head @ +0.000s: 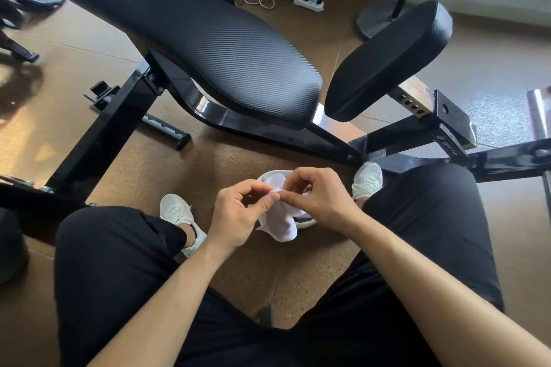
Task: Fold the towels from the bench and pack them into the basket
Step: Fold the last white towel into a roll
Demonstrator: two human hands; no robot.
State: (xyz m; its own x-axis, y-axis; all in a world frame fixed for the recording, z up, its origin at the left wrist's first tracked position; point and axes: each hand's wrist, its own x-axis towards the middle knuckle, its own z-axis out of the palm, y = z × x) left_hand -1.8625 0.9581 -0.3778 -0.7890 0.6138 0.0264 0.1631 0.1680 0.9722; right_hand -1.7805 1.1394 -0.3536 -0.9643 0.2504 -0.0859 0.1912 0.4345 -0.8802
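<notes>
L hand [238, 213], R hand [320, 199] pinch towel [283, 228] edge, clear of bench [238, 62].

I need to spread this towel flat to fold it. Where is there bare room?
The long bench pad is bare, and so is the shorter seat pad right of it. The floor between the knees is open. It is crowded at the basket, hemmed by both shoes, the left hand and right hand pinching the towel.

Soft daylight is falling across the scene, glaring warm on the floor [35, 128] at left and glinting off the glossy frame of the bench [226, 48]. Wide-angle distortion is bowing the edges, and the far left corner is smearing into blur
</notes>
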